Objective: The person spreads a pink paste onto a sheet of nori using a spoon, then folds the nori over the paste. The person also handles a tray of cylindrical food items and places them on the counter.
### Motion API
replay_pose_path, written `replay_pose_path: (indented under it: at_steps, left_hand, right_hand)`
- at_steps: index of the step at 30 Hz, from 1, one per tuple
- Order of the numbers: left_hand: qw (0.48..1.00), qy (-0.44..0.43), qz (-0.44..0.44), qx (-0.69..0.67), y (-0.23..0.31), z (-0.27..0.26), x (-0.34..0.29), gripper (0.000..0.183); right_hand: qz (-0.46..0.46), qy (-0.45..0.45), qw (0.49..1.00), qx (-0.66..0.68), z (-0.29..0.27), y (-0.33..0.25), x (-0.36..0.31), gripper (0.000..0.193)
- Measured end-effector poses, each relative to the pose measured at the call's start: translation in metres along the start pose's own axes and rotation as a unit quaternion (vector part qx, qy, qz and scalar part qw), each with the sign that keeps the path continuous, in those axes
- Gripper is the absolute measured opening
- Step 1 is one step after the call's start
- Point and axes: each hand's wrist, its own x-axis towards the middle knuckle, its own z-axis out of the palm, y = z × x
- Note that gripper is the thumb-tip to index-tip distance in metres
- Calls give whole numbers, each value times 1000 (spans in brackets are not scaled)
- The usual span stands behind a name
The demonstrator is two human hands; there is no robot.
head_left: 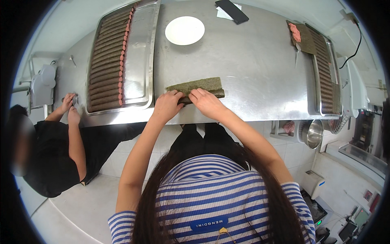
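Observation:
A green seaweed sheet [207,84] lies on the steel table near its front edge, its near side rolled up into a dark tube. My left hand [167,105] grips the left part of the roll, fingers curled over the top and thumb underneath. Beside it, my right hand [206,105] presses curled fingers on the middle of the same roll. The roll's right end sticks out past my right hand. Any filling inside it is hidden.
To the left, a metal tray [140,81] holds several seaweed rolls with pink ends. A white plate [185,30] and a black phone [232,11] lie farther back. At right sit another roll tray [327,106] and seaweed with pink paste [295,33]. A person [53,154] works at left.

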Motion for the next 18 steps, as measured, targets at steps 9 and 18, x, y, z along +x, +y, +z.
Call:
replay_pose_path:
  at_steps: [9, 18]
  left_hand:
    - [997, 48, -10, 62, 4, 9, -13, 28]
    - [998, 47, -23, 45, 8, 13, -16, 28]
  right_hand:
    - [11, -82, 996, -18, 4, 2, -1, 32]
    - [74, -83, 994, -18, -17, 27, -29, 18]
